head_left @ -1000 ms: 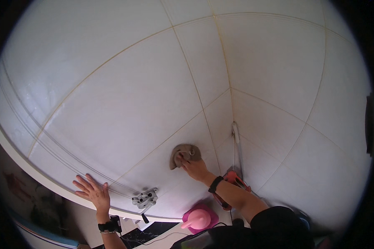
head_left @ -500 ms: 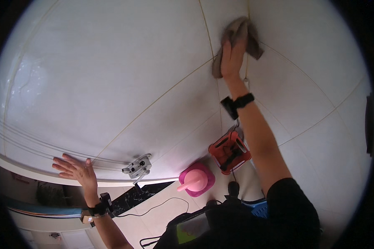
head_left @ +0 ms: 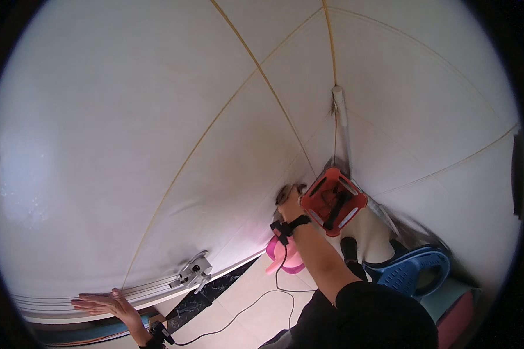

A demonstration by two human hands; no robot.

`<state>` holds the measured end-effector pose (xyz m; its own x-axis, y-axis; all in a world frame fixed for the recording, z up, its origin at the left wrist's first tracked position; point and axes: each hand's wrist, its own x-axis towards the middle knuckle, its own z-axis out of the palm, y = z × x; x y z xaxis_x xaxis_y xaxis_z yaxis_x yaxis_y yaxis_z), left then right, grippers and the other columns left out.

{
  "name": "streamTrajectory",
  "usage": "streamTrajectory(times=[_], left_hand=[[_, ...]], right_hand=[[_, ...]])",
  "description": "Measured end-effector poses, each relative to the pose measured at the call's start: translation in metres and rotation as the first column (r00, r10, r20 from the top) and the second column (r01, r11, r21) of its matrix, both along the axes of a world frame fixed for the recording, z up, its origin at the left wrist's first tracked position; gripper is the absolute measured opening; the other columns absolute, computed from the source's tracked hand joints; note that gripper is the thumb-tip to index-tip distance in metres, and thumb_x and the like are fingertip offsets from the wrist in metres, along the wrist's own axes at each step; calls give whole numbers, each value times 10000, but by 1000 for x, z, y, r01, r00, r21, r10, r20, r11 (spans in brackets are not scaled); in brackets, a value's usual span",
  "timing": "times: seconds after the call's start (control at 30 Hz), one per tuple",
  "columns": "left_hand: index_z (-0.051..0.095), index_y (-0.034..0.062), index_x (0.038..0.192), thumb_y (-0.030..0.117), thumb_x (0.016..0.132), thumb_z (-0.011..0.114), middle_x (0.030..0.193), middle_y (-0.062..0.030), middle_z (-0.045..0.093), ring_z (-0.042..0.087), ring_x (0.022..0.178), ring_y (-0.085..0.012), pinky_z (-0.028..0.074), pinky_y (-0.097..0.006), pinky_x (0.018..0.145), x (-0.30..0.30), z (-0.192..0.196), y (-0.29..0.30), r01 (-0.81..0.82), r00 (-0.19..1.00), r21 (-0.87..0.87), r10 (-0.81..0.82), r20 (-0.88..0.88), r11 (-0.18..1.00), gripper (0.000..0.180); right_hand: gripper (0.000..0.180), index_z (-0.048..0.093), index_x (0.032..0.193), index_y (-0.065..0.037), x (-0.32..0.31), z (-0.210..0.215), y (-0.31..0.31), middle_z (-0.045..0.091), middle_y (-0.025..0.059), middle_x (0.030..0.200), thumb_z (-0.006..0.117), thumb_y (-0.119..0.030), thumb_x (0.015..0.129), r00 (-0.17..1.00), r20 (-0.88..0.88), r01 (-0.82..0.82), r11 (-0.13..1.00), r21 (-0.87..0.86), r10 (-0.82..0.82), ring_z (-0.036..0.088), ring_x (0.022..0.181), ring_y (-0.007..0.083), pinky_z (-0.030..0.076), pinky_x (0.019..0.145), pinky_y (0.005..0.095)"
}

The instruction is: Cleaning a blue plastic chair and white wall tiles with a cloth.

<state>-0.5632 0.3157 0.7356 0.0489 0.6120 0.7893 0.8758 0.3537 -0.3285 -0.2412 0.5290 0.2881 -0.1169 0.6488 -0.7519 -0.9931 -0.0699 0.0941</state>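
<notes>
White tiled wall (head_left: 157, 116) fills most of the frame, with thin yellowish grout lines curving across it from the upper centre toward the lower left.

Right hand (head_left: 289, 200), at centre right of the frame, is pressed against the wall with fingers curled around a grey cloth (head_left: 286, 191); only a small part of the cloth shows above the knuckles. A black wristband (head_left: 291, 224) sits on that wrist, and a thin black cable (head_left: 256, 302) hangs from it toward the floor.

Left hand (head_left: 102, 303), at the lower left, lies flat and spread open on a white ledge (head_left: 64, 308) at the foot of the wall. It holds nothing. A black band shows on that wrist at the bottom edge.

A small metal bracket (head_left: 193, 271) sits on the ledge, to the right of the left hand and well apart from it.

Just right of the right hand stands an orange-red rimmed container (head_left: 333, 200), its contents not legible. A white pole (head_left: 341, 125) runs up the wall corner above it. A pink plastic vessel (head_left: 285, 256) sits below the right wrist. A blue plastic stool (head_left: 416, 270) occupies the lower right. Pale floor tiles (head_left: 244, 296) show at bottom centre.
</notes>
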Motion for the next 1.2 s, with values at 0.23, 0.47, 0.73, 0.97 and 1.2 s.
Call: streamTrajectory(times=[0.23,0.47,0.73,0.97,1.2], left_hand=[[-33,41,1490,527,977,247,1544,-211,-102,-134,1420,-376,-84,-575,1096,11,-1,13,48,989,17,-45,-138,999,761],[66,100,1503,548,971,136,1551,-184,-2,-12,1427,-382,59,-611,1117,5,-6,22,21,941,125,23,-337,992,699],[213,-237,1325,7,877,501,1353,-433,286,315,1264,-543,316,-588,1014,-159,-19,-57,-173,464,-35,50,-884,984,586],[274,-156,1339,116,908,440,1354,-322,342,398,1184,-464,334,-538,989,-88,-13,-33,-42,622,4,29,-782,999,536],[132,-57,1434,355,972,261,1486,-250,112,148,1348,-422,146,-547,1091,-20,-21,12,72,826,-16,-68,-559,997,632]], right_hand=[[601,128,1459,44,95,137,97,164,183,1524,390,-238,997,237,913,107,943,317,-333,175,1395,296,118,1134,343],[619,136,1466,25,116,100,75,146,175,1535,357,-301,989,-253,860,-154,896,417,-444,163,1402,304,116,1144,374],[571,281,1444,-110,22,-168,18,425,84,1367,426,-410,980,956,282,91,996,-14,-83,452,1167,247,408,949,341],[538,545,1211,-175,45,-150,37,593,-16,1075,434,-607,910,937,343,-91,994,64,63,550,783,196,430,568,344],[591,425,1348,-149,140,-47,98,493,22,1296,490,-540,909,747,613,159,965,209,-256,484,1114,226,402,914,321]])
